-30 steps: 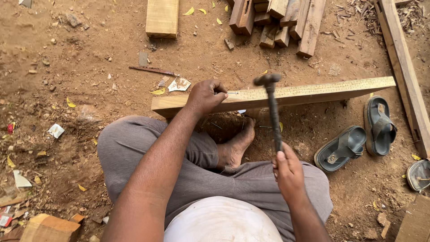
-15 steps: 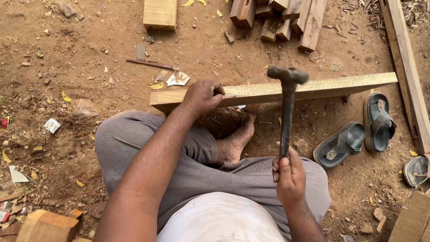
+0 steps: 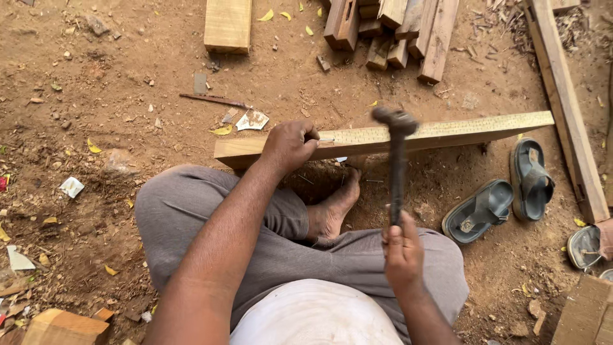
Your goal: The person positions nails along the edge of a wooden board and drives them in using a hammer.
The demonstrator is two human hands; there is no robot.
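On the bare dirt ground [image 3: 96, 96], sitting cross-legged in grey trousers, one bare foot [image 3: 333, 211] tucked just under a long wooden plank [image 3: 447, 131]. Lying across the front of the knees, that plank, running from left to right with its far end rising slightly. Gripping the plank's top edge with the left hand [image 3: 290, 144], fingers clenched and pinching a small nail [image 3: 327, 139] against the wood. Clasping the lower end of a dark hammer [image 3: 397, 166] in the right hand [image 3: 402, 252], fist closed around the handle, the head raised just above the plank and a little right of the nail. Lying beside the right knee, a pair of grey sandals [image 3: 504, 195]. Stacked beyond the plank, short timber offcuts [image 3: 389, 29], with a pale wooden block [image 3: 228, 24] to their left and a long beam [image 3: 565, 102] stretching along the right edge.
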